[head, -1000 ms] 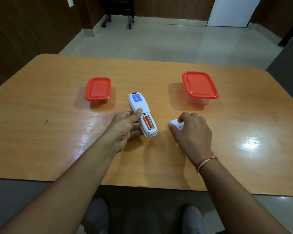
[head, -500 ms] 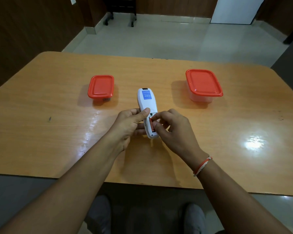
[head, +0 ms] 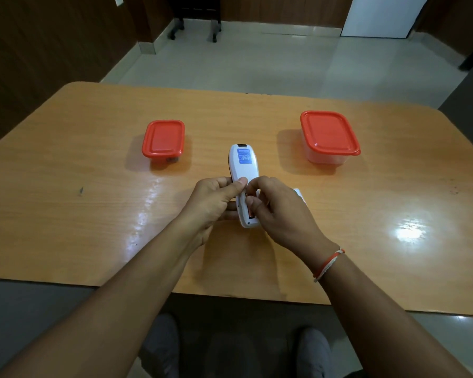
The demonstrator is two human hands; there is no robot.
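remote (head: 242, 165): right of the small red-lidded box (head: 163, 137), nearer, back up to expose bay | left grip (head: 213, 205): clasps its side, steadying | right grip (head: 281, 211): pinches 1 battery (head: 248, 210), likely extracting | cover (head: 298, 191): farther right, parked aside

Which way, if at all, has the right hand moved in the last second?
Yes. The right hand moved left, away from the larger red-lidded container, onto the remote, where it now pinches the batteries.

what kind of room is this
Likely an office or meeting room: a large wooden table, dark wood-panelled walls, and a wheeled chair base at the far end.
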